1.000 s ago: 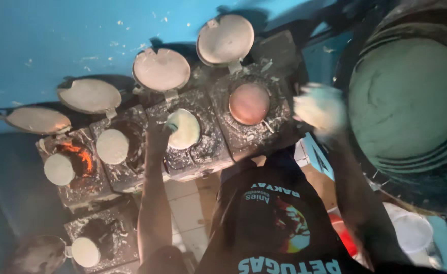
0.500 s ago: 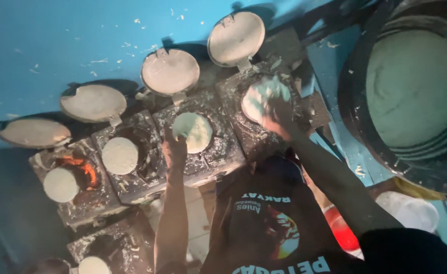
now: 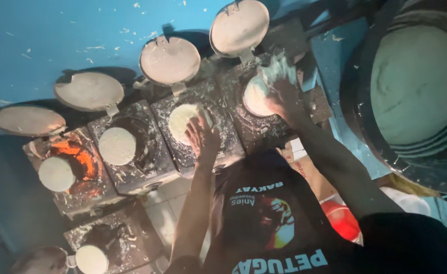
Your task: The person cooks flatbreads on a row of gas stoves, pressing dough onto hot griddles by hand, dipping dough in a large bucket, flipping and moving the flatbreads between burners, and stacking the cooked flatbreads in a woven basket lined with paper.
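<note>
My left hand lies flat, fingers apart, on a pale round flatbread in a small dark stove pan. My right hand, dusted white, presses with spread fingers on the right side of another pale flatbread in the stove pan to the right. Each pan has a round lid hinged open behind it: one lid behind the left hand's pan, another lid behind the right hand's. Neither hand grips anything.
To the left, further stoves carry pale discs, one over glowing orange embers, with lids open. At the right stands a large dark basin of pale dough. A red container sits by my torso, and a blue wall stands behind.
My right hand came from beside the large basin down onto the right-hand pan, where pale dough now covers what was a reddish surface. My left hand stays on its flatbread.
</note>
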